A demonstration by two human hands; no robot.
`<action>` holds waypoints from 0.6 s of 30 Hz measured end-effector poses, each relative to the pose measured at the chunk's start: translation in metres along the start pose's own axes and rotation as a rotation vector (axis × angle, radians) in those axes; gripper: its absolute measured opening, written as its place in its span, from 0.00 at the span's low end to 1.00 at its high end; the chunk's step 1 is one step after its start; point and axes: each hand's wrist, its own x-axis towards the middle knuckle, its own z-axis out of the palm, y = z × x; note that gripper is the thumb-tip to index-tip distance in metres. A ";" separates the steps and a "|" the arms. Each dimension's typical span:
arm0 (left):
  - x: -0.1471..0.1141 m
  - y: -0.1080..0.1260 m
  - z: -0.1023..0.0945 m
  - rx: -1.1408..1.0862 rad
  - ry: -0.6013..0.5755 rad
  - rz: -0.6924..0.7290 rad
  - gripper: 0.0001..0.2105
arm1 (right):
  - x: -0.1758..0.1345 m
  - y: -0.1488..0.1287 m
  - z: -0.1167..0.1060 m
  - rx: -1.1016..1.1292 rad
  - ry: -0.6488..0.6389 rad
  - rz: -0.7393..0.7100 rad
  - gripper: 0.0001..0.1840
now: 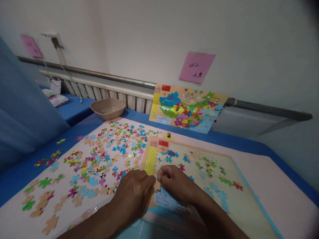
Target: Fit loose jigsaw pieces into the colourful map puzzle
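Left hand: the left hand (136, 191) rests knuckles-up on the near left edge of the flat cardboard puzzle board (239, 199), fingers curled and pressed together; what they pinch, if anything, cannot be told.
Right hand: the right hand (174, 182) lies just beside the left, almost touching it, fingers bent down onto the board; any piece under them is hidden.
Puzzle board: it lies on the pale pink worktop (279, 186), carrying a yellow printed strip (151, 160) just beyond the knuckles and a few placed pieces.
Loose pieces: the many-coloured loose jigsaw pieces (104, 149) are scattered over the worktop left of the board.
Bowl: a beige plastic bowl (108, 108) stands at the far edge.
Reference picture: a colourful printed map sheet (186, 108) leans against the wall, below a pink paper note (196, 67).
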 end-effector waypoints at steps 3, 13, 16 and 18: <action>0.002 0.000 -0.001 0.023 0.013 0.038 0.11 | 0.000 0.002 0.001 0.030 -0.028 -0.008 0.05; 0.008 -0.014 -0.010 0.107 -0.096 -0.075 0.12 | -0.008 0.008 -0.014 -0.354 0.308 -0.276 0.09; 0.012 -0.013 -0.011 0.146 -0.161 -0.124 0.12 | -0.011 0.007 -0.014 -0.428 0.276 -0.352 0.09; 0.014 -0.011 -0.010 0.180 -0.178 -0.127 0.12 | -0.012 0.006 -0.012 -0.459 0.265 -0.333 0.09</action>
